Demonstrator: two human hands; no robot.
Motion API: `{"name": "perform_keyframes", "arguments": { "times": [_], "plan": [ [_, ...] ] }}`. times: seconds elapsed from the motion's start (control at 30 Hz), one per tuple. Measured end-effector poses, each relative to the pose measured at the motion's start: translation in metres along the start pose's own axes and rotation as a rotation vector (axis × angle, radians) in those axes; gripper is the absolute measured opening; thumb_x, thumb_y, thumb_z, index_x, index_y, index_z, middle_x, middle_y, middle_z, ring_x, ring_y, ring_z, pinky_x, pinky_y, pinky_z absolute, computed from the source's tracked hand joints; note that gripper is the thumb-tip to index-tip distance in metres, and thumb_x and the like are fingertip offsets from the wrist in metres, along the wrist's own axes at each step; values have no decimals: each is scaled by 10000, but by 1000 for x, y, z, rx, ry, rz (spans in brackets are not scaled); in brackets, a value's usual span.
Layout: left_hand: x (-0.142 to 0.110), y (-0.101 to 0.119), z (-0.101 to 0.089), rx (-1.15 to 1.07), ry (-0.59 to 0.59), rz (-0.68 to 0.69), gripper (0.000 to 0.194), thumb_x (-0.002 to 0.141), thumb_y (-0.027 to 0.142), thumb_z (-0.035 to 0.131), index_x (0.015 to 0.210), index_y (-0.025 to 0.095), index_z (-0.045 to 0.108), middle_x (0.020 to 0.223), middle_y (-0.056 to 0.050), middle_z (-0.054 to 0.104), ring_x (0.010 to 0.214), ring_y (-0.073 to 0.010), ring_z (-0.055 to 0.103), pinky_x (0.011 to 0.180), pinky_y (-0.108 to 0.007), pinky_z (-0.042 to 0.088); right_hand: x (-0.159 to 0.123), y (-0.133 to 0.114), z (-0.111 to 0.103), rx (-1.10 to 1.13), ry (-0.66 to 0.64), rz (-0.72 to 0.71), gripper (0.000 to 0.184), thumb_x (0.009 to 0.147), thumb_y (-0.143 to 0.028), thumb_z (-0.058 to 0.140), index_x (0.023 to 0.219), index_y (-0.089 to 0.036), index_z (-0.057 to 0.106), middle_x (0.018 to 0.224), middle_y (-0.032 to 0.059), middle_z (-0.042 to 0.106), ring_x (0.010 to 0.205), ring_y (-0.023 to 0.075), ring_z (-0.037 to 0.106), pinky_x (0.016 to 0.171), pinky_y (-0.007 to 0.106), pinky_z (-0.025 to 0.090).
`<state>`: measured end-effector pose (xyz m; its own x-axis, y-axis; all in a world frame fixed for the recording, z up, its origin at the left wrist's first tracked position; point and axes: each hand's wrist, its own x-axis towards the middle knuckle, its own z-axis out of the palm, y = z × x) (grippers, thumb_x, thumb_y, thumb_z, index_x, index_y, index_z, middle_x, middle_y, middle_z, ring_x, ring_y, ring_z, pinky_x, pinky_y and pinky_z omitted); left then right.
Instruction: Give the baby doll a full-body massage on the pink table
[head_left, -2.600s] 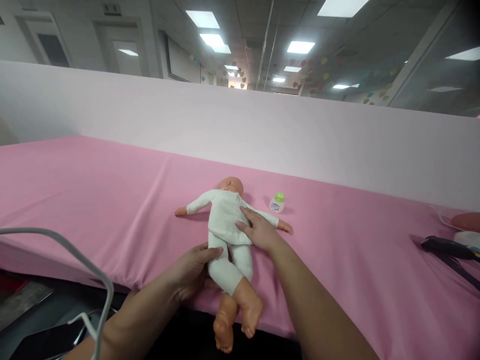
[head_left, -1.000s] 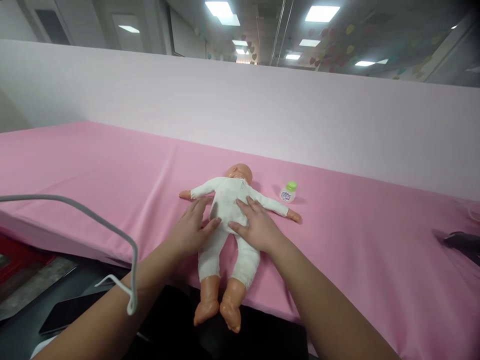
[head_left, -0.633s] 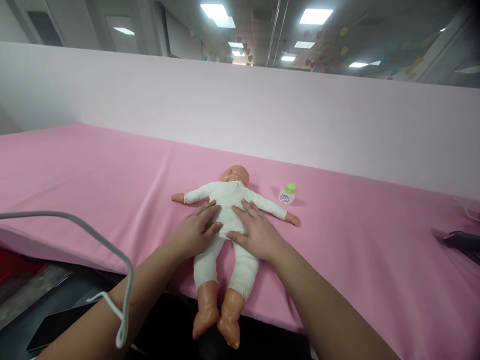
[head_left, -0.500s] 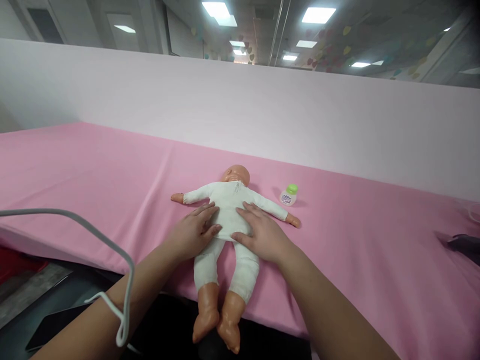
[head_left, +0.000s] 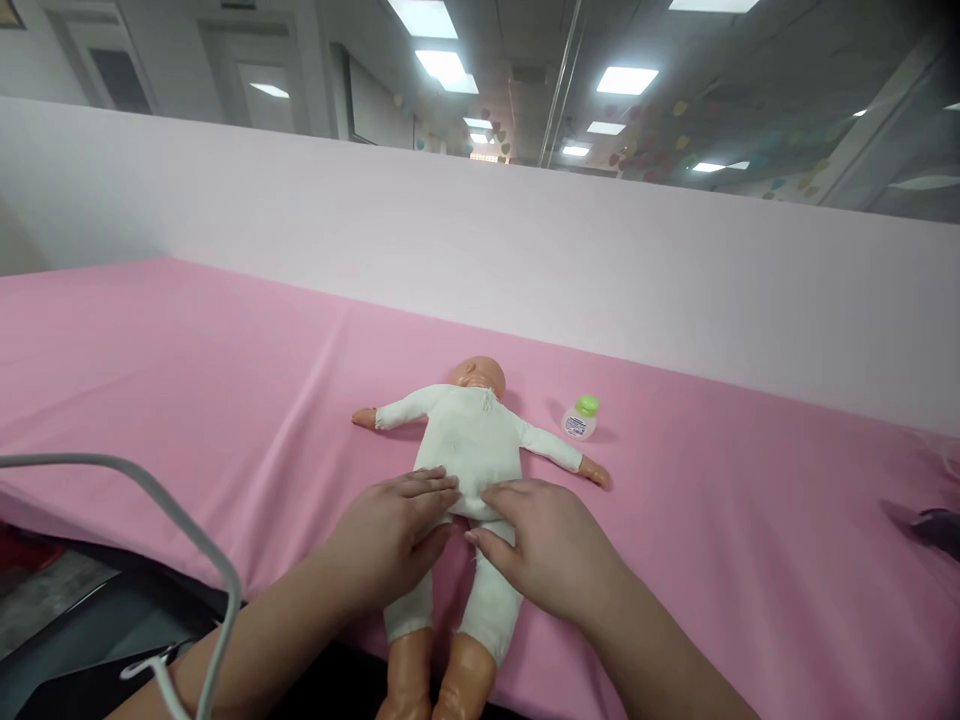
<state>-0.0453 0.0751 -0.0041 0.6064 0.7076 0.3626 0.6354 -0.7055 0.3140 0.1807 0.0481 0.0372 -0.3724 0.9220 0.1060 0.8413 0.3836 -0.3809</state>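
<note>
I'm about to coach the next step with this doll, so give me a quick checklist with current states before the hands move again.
1. Doll lies flat on its back on the pink sheet: ok.
2. Left hand rests on the doll's hip, fingers spread flat: ok.
3. Right hand rests on the other hip and thigh: ok.
4. Doll fully on the sheet: not ok, its feet hang past the near edge.
5. Small green-capped bottle stands upright, apart from the doll's arm: ok.
6. Whether either hand pinches the white garment: cannot tell.
</note>
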Motion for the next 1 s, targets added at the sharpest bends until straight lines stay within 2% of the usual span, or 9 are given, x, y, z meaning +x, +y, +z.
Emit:
{"name": "perform_keyframes", "arguments": {
  "times": [0.1, 0.23, 0.33, 0.47, 0.53, 0.6, 0.73, 0.87, 1.0],
  "plan": [
    [4, 4, 2, -10, -35, -30, 333, 940, 221, 585, 1233, 216, 742, 1282, -55, 765, 1278, -273, 668, 1119, -437, 519, 2, 0, 2, 34, -65, 0, 214, 925, -400, 652, 1037, -255, 763, 1050, 40, 787, 1007, 256, 719, 872, 357, 509],
    [5, 6, 1, -38, -55, -41, 308, 931, 226, 584, 1188, 243, 752, 1219, -37, 790, 1244, -294, 686, 1088, -434, 539, 3, -1, 5, 61, -100, 2, 207, 905, -418, 674, 1008, -254, 746, 1020, 36, 786, 943, 259, 721, 805, 345, 498],
    [5, 5, 0, -26, -43, -103, 330, 936, 273, 582, 1226, 252, 738, 1303, -58, 753, 1237, -305, 691, 1037, -429, 572, 5, -1, 7, 60, -48, 1, 236, 914, -436, 653, 1042, -267, 759, 1046, 49, 792, 964, 275, 725, 839, 368, 521],
    [8, 2, 2, -8, -22, -110, 502, 931, 275, 562, 1427, 228, 616, 1490, -83, 626, 1357, -290, 609, 1122, -447, 520, 10, 6, 10, 60, 72, 45, 368, 928, -419, 609, 1233, -264, 743, 1231, 72, 765, 1105, 295, 714, 969, 413, 543],
    [10, 2, 2, -3, -19, -80, 587, 911, 266, 573, 1495, 200, 552, 1561, -104, 548, 1436, -292, 528, 1174, -462, 472, 13, 12, 14, 45, 107, 62, 471, 930, -426, 595, 1346, -230, 695, 1365, 82, 708, 1255, 307, 657, 1085, 438, 503],
    [14, 3, 3, -10, -33, -55, 682, 886, 276, 604, 1549, 171, 483, 1633, -127, 440, 1500, -300, 439, 1212, -477, 425, 15, 18, 18, 26, 104, 84, 613, 934, -458, 587, 1476, -172, 589, 1529, 96, 575, 1430, 315, 523, 1205, 460, 408],
    [20, 6, 6, -3, -150, -41, 816, 860, 341, 652, 1598, 104, 396, 1675, -179, 319, 1557, -323, 317, 1256, -513, 336, 16, 21, 27, 55, -30, 114, 866, 914, -516, 617, 1619, -101, 334, 1700, 104, 257, 1588, 311, 248, 1303, 472, 252],
    [23, 5, 8, 19, -231, -53, 847, 825, 331, 672, 1590, 81, 410, 1662, -210, 325, 1555, -339, 309, 1263, -527, 305, 16, 15, 31, 73, -159, 104, 867, 908, -443, 618, 1626, -87, 288, 1713, 109, 168, 1607, 303, 167, 1316, 477, 209],
    [24, 1, 5, -25, -225, -78, 843, 804, 361, 708, 1572, 124, 455, 1641, -204, 377, 1528, -370, 359, 1235, -554, 348, 17, 15, 34, 91, -148, 88, 852, 922, -454, 600, 1633, -112, 279, 1714, 92, 180, 1607, 285, 171, 1315, 463, 211]
  ]
}}
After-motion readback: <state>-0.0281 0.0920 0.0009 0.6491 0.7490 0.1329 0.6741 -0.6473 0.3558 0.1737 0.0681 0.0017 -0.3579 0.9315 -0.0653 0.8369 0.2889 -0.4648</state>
